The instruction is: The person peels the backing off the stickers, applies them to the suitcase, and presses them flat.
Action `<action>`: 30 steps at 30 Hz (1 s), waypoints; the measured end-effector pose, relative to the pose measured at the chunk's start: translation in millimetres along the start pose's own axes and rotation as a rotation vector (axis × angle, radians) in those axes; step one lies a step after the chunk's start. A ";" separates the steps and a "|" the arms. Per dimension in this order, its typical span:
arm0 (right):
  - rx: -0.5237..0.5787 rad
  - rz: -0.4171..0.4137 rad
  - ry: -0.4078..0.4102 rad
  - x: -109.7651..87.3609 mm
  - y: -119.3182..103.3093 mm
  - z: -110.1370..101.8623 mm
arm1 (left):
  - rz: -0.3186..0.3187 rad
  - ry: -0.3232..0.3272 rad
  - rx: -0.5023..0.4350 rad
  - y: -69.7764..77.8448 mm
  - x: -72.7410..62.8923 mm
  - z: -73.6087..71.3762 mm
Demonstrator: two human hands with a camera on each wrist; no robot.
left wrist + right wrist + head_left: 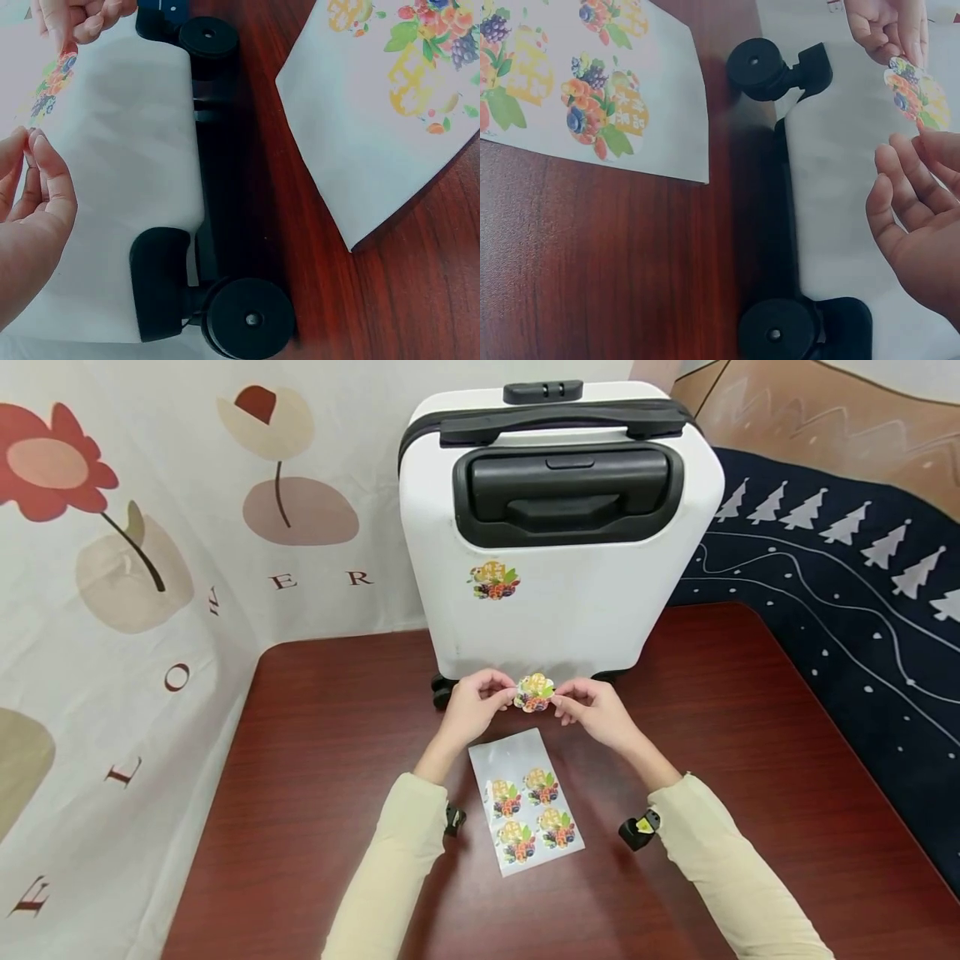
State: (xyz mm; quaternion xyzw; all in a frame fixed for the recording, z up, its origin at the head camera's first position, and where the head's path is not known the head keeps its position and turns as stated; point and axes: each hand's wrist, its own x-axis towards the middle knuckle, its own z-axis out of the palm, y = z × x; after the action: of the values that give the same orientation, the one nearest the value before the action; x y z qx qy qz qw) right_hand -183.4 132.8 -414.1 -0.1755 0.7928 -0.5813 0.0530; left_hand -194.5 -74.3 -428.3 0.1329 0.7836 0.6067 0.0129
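Observation:
A fruit-print sticker (pixel 534 693) is stretched between both hands in front of the white suitcase (pixel 555 610). My left hand (pixel 476 703) pinches its left edge between thumb and fingers; my right hand (pixel 597 713) pinches the opposite edge. In the right wrist view the sticker (pixel 917 94) shows colourful fruit and yellow lettering, with the other fingers of the right hand (pixel 922 202) loosely bent. One matching sticker (pixel 494 580) is on the suitcase's front, below the black handle recess. Just below the hands, a white sticker sheet (pixel 491 758) lies on the table, bearing several more fruit stickers.
The suitcase stands at the back of the reddish-brown table (pixel 315 793), its black wheels (pixel 250 319) near the sheet. A flower-print cloth (pixel 225 510) hangs behind and to the left. A dark blue cloth with white trees (pixel 840 527) borders the right side.

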 end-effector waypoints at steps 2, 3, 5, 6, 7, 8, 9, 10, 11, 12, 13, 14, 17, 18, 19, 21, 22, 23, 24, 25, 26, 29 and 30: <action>0.000 -0.016 0.005 -0.3 -2.4 -0.5 | 0.002 -0.003 -0.001 2.0 0.0 -0.2; 0.000 -0.026 0.009 -0.5 -3.6 -0.9 | 0.003 -0.002 0.001 3.3 0.0 -0.4; -0.003 -0.041 0.020 -0.7 -7.7 -2.0 | 0.008 0.006 0.007 6.1 0.5 -1.3; -0.004 -0.050 0.023 -0.7 -10.4 -2.8 | 0.012 0.010 0.008 7.6 1.1 -1.9; -0.007 -0.056 0.023 -0.6 -13.5 -3.9 | 0.014 0.015 0.012 9.9 1.6 -2.7; -0.012 -0.063 0.024 -0.5 -16.7 -5.4 | 0.016 0.019 0.017 12.5 2.3 -3.5; -0.013 -0.068 0.024 0.0 -20.1 -7.0 | 0.017 0.020 0.022 15.6 3.1 -4.3; -0.018 -0.072 0.024 0.6 -24.1 -9.0 | 0.020 0.020 0.027 19.6 4.0 -5.1; -0.026 -0.078 0.025 1.4 -28.1 -11.2 | 0.025 0.019 0.036 24.8 4.6 -6.0; -0.030 -0.086 0.028 2.4 -32.4 -13.6 | 0.029 0.020 0.050 30.3 5.5 -6.7; -0.036 -0.096 0.032 3.5 -36.6 -16.5 | 0.036 0.025 0.068 36.7 6.4 -7.3; -0.044 -0.106 0.039 5.3 -40.3 -19.6 | 0.046 0.031 0.081 43.3 7.8 -7.8; -0.060 -0.142 0.063 14.3 -45.4 -29.9 | 0.087 0.072 0.111 63.9 12.8 -9.1; -0.063 -0.156 0.071 17.5 -46.9 -33.2 | 0.099 0.093 0.120 69.5 15.0 -9.4; -0.069 -0.168 0.077 20.5 -47.9 -36.4 | 0.110 0.115 0.124 74.9 17.4 -9.6; -0.079 -0.187 0.089 25.1 -53.8 -40.5 | 0.133 0.161 0.136 83.0 22.0 -10.0; -0.086 -0.201 0.095 27.2 -56.6 -42.2 | 0.147 0.185 0.145 85.7 24.3 -10.1; -0.089 -0.209 0.104 29.2 -59.5 -43.4 | 0.161 0.209 0.154 88.5 26.2 -10.1; -0.091 -0.217 0.114 31.0 -62.8 -44.2 | 0.174 0.229 0.158 90.5 28.2 -10.0; -0.094 -0.221 0.126 32.9 -65.5 -44.6 | 0.189 0.249 0.163 92.7 29.9 -9.9; -0.095 -0.225 0.139 34.9 -68.0 -45.0 | 0.204 0.267 0.169 94.6 31.4 -9.9; -0.099 -0.221 0.184 41.2 -71.8 -46.5 | 0.226 0.312 0.185 101.3 35.6 -9.9; -0.100 -0.221 0.197 42.9 -74.0 -46.7 | 0.228 0.323 0.192 103.6 36.9 -9.9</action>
State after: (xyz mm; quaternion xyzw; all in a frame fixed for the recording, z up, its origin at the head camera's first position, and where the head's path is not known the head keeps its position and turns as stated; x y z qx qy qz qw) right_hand -220.8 141.0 -324.5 -0.2061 0.7979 -0.5579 -0.0980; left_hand -211.9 -51.7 -321.7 0.1221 0.8095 0.5404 -0.1941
